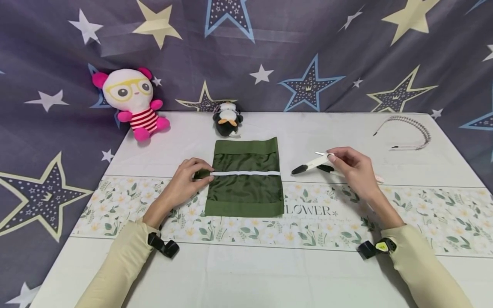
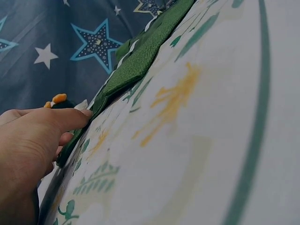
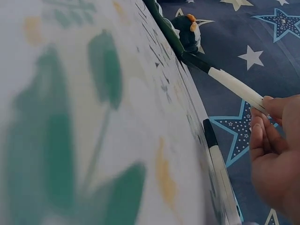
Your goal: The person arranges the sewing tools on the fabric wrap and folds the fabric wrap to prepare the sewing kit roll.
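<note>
A dark green fabric piece (image 1: 246, 188) lies flat on the table, a white elastic band (image 1: 246, 173) running across its middle. My left hand (image 1: 190, 177) pinches its left edge between thumb and fingers, at the band's end. In the left wrist view, the index finger touches the cloth's edge (image 2: 131, 70). To the right of the cloth, my right hand (image 1: 354, 169) holds a slim white stick with a black end (image 1: 316, 162), like a marker, above the table. A similar black-ended white stick (image 3: 219, 173) lies on the table beneath that hand.
A pink and white plush toy (image 1: 132, 100) sits at the back left. Behind the cloth is a small penguin plush (image 1: 227, 119). A beaded headband (image 1: 417, 126) lies at the back right. A starry curtain (image 1: 262, 51) hangs behind the table (image 1: 246, 273).
</note>
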Demonstrator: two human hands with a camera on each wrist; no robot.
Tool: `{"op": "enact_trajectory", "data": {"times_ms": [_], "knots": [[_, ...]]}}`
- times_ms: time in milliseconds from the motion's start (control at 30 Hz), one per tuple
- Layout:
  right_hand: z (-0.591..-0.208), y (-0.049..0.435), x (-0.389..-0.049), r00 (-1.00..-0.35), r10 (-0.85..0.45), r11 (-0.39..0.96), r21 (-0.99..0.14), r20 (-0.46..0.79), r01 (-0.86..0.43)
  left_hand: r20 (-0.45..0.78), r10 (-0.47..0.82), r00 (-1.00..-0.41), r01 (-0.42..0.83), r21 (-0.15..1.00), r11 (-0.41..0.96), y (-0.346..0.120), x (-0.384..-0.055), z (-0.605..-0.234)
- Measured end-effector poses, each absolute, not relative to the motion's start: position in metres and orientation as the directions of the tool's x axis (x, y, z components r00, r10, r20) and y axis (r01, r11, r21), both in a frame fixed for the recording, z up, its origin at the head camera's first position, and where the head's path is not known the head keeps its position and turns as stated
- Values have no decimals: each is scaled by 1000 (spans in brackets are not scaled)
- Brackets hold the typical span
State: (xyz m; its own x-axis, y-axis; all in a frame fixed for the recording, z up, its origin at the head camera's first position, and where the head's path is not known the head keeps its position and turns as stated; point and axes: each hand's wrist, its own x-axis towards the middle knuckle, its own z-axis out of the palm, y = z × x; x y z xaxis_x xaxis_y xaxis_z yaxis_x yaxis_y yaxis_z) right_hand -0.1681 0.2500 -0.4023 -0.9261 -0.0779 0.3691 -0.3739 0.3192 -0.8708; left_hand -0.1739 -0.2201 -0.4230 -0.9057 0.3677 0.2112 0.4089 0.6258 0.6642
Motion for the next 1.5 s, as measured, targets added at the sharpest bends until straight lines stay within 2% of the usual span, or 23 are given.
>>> {"op": "enact_trajectory", "data": {"times_ms": [200, 600, 900, 1200, 1500], "knots": [[-401, 237, -178, -927, -73, 252, -892, 369, -375, 202, 366, -908, 402, 667, 628, -220, -174, -423], [-399, 201, -200, -937, -86, 206, -914, 339, -350, 210, 367, -906, 408, 660, 630, -220, -175, -423], [-396, 168, -214, -923, -128, 132, -916, 364, -380, 201, 361, -911, 398, 663, 634, -220, -175, -423], [-400, 147, -227, -915, -176, 102, -918, 363, -384, 203, 360, -910, 399, 664, 633, -220, -175, -423], [-402, 133, -233, -923, -210, 132, -926, 322, -353, 197, 357, -913, 391, 670, 632, -221, -175, -425]]}}
